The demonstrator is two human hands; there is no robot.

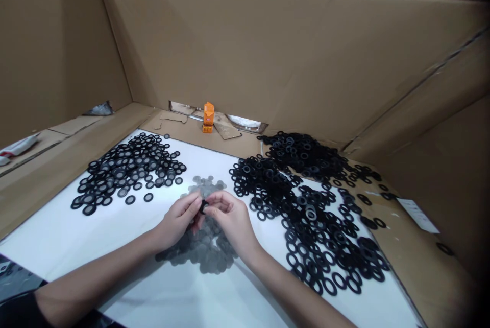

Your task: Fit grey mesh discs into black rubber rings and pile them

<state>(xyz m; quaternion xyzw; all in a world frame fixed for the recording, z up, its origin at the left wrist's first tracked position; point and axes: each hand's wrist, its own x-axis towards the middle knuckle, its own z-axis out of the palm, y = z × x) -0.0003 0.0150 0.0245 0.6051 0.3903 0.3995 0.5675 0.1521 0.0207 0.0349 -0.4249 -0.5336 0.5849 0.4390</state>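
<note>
My left hand [182,215] and my right hand [228,215] meet over the middle of the white board. Between their fingertips is a black rubber ring [203,206], pinched from both sides; whether a disc sits in it is hidden by the fingers. Beneath the hands spreads a pile of grey mesh-like discs [212,256]. To the left lies a heap of black rings with grey discs in their centres [130,164]. Loose black rings [317,226] cover the right side of the board, and their holes show the white surface.
Tall cardboard walls [229,37] enclose the white board [153,292]. An orange carton [208,117] stands at the back on cardboard. More black rings [302,151] are heaped at the back right. A white paper slip [417,215] lies on the right, a white-and-red packet [18,148] far left.
</note>
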